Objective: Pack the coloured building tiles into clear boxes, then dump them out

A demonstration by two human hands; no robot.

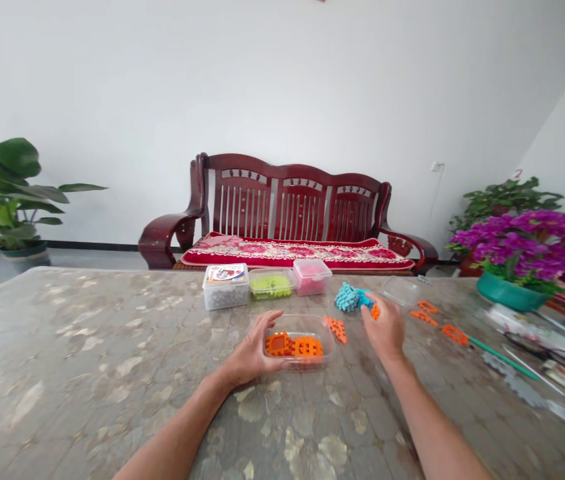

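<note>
My left hand (260, 345) grips the left side of a clear plastic container (331, 347), thumb at the near edge and fingers along the far rim. Inside it lie several orange interlocking toy pieces (307, 347). To its right rests a loose orange toothed piece (336, 329). My right hand (383, 323) is closed, with a small orange piece (375, 311) showing between thumb and fingers. Just beyond its fingertips is a cluster of blue interlocking pieces (346, 297); whether the hand touches it I cannot tell.
Behind stand a white labelled box (226, 299), a tub of green pieces (271, 285) and a pink box (311, 277). To the right lie a clear lid (401, 291), orange rings (455, 335), a green pen (502, 357), grey toothed strips (515, 381) and a flower pot (512, 293).
</note>
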